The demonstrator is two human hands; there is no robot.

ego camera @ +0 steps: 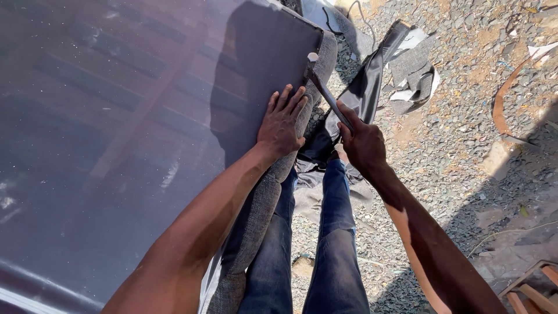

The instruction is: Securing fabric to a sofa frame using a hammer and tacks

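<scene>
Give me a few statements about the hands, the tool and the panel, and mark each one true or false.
1. The left hand lies flat on the large dark glossy panel. True.
2. The right hand holds a thin dark metal tool. True.
3. The tool's head is at the panel's bottom edge. False: it is at the upper right corner.
4. The ground is smooth tile. False: it is gravel.
5. Grey woven fabric edges the panel. True.

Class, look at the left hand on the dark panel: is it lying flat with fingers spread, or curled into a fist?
Flat and spread. The left hand lies palm-down on the dark panel near its grey fabric edge, fingers extended and apart.
</scene>
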